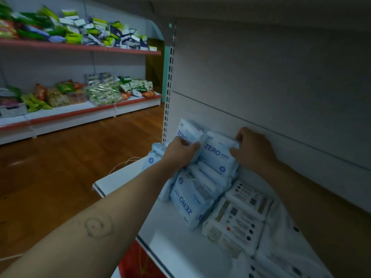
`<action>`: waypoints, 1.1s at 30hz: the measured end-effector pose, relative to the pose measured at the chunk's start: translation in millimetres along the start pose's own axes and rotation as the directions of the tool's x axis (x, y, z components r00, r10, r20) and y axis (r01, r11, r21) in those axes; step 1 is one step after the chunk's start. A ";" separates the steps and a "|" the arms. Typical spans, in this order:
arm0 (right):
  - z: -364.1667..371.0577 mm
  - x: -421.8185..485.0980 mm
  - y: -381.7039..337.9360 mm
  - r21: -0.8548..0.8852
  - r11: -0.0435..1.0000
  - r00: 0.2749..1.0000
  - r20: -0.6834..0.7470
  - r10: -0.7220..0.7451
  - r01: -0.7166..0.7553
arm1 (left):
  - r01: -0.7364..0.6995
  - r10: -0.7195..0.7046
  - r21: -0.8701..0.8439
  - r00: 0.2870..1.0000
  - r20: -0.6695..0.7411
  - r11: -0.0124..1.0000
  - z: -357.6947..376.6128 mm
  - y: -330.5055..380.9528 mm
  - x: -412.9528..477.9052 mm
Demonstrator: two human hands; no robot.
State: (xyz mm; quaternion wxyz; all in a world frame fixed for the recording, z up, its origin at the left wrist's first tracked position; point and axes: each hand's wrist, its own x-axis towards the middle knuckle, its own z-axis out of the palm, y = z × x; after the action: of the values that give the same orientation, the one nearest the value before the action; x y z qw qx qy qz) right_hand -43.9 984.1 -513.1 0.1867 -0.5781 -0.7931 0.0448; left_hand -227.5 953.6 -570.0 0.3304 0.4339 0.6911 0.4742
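Pale-blue pack [217, 155] | left grip [181, 151], right grip [253, 149] clasping its sides | seat upright, flush with neighbour [186, 129] beyond left grip

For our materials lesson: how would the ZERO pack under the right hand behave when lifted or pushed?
The ZERO pack likely feels soft: its wrapper puckers where the right hand pinches it. Standing on edge behind lying packs, it may topple if released. Glossy film could slip.

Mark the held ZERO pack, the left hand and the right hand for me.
held ZERO pack [217, 157]: head view, printed front face.
left hand [180, 152]: head view, back of the hand.
right hand [254, 147]: head view, back of the hand.
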 end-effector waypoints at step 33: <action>209.6 -222.4 -257.4 0.217 0.924 0.717 0.584 -0.381 0.314 | 0.330 -0.251 0.799 0.940 -0.230 0.503 -297.5 -228.0 -264.1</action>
State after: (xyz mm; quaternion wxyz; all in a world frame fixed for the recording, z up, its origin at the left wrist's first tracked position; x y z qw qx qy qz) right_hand -290.2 722.4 -687.7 -0.0481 -0.3615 -0.9009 0.2353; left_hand -444.1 563.2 -674.1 0.1330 0.3949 0.9077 0.0490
